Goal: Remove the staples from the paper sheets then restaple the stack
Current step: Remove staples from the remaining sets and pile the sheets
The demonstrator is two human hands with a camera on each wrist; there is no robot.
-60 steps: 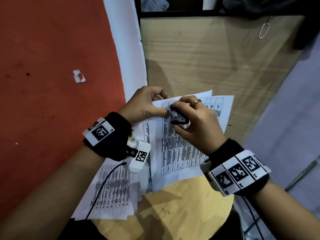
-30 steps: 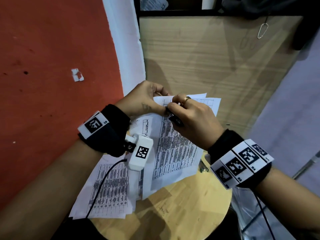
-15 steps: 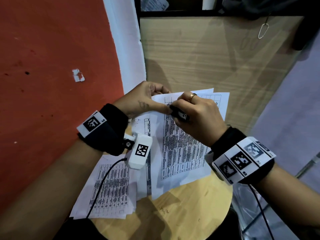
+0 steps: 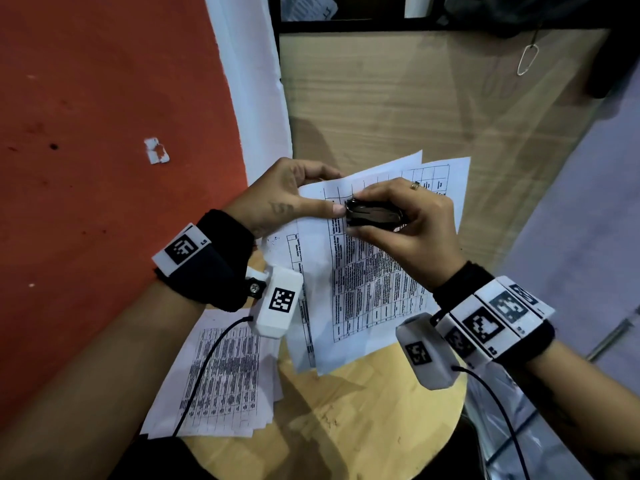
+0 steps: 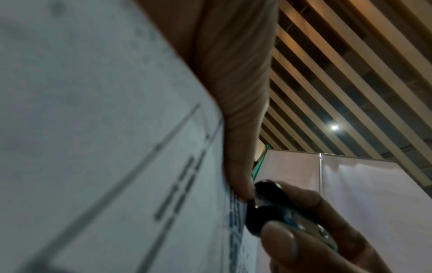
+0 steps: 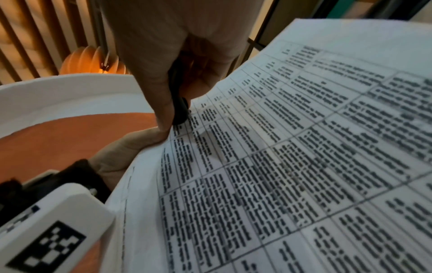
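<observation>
A stack of printed paper sheets (image 4: pixel 374 285) is held up above the round wooden table (image 4: pixel 363 420). My left hand (image 4: pixel 291 199) pinches the stack's top left corner, thumb on top and fingers behind. My right hand (image 4: pixel 405 220) grips a small black staple remover (image 4: pixel 374 214), whose tip rests on the sheet right beside my left thumb. In the left wrist view the staple remover (image 5: pixel 268 208) touches the paper edge (image 5: pixel 233 203). The right wrist view shows the remover's tip (image 6: pixel 180 110) against the printed sheet (image 6: pixel 280 166). No staple is visible.
A second pile of printed sheets (image 4: pixel 221 382) lies on the table's left side under my left forearm. A red wall (image 4: pixel 104 133) stands at the left, a wooden panel (image 4: pixel 415 109) behind, and a metal clip (image 4: pixel 528 58) hangs at the top right.
The held stack has tilted and shifted slightly right. My right hand has turned, so the staple remover lies more sideways and more of it shows. My left hand keeps its pinch.
</observation>
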